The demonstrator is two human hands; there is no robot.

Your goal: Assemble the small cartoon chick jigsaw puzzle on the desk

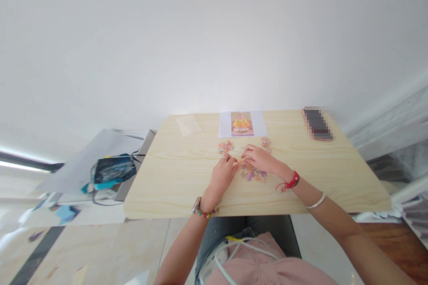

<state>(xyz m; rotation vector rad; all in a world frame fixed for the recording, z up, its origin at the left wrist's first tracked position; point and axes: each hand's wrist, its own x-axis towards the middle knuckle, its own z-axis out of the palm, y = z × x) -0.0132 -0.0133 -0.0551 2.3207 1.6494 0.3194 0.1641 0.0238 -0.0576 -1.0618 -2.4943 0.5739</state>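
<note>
White wall | pale wood-grain table | hands half-curled beside colourful pieces, can't tell if holding

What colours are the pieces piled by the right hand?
The pile mixes orange, purple and pale tones, seen in the head view.

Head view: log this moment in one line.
left hand: at loose pieces | right hand: at same pieces | grip: unclear | printed sheet: beyond hands

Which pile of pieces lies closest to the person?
The widest pile, beside the right hand; the left pile and small right pile lie farther back, nearer the printed sheet.
</note>
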